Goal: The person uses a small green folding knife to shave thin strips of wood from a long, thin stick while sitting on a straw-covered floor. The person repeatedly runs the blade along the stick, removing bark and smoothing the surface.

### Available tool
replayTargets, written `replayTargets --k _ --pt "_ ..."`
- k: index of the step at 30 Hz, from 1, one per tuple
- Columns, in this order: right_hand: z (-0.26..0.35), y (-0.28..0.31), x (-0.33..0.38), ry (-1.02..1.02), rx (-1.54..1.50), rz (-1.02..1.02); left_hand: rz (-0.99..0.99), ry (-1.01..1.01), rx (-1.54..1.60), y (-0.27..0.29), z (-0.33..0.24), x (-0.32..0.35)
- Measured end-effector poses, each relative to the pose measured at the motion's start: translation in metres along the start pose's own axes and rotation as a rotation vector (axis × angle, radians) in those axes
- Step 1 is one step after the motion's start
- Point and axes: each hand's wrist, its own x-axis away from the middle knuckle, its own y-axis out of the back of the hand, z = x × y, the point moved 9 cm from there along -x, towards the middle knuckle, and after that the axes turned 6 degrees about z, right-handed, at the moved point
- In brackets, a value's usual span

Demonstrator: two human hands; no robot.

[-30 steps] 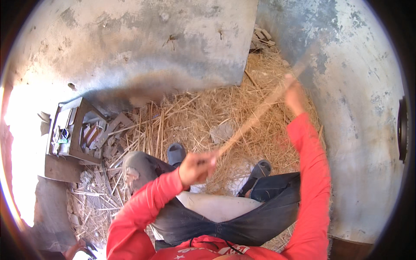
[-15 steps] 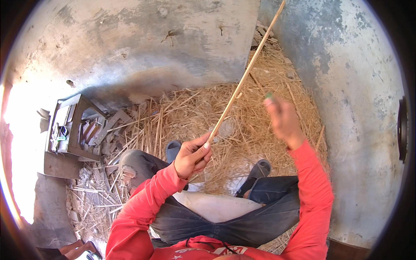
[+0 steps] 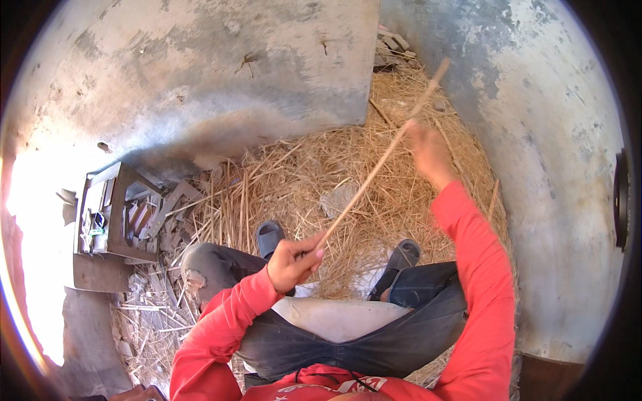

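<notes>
A long, thin, pale wooden stick (image 3: 369, 179) slants up and away to the right in front of me. My left hand (image 3: 294, 262) is closed around its near end, thumb lying along the top. Farther up, my right hand (image 3: 431, 155) is beside the stick's upper half, its fingertips at or very near the wood. Motion smears those fingers, so I cannot make out their grip or anything in them. The stick's far part is blurred too.
Straw and shavings (image 3: 294, 170) cover the floor between my sandalled feet and the walls. A pale sack-like surface (image 3: 338, 317) lies between my legs. At the left stands a worn wooden cabinet (image 3: 120, 210) with scraps beside it. A rough wall (image 3: 555, 167) rises close on the right.
The stick has tipped lower, its far end now within view. My right hand has moved up and in to the stick; the small green thing seen at its fingers no longer shows.
</notes>
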Motion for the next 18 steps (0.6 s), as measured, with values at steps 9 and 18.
replayTargets --k 9,18 --pt "-0.187 0.140 0.025 -0.438 -0.532 -0.465 0.135 -0.013 0.235 0.002 0.002 0.016" --pt "0.051 0.021 0.044 -0.168 -0.884 0.266 0.126 -0.012 0.271 -0.018 -0.015 -0.009"
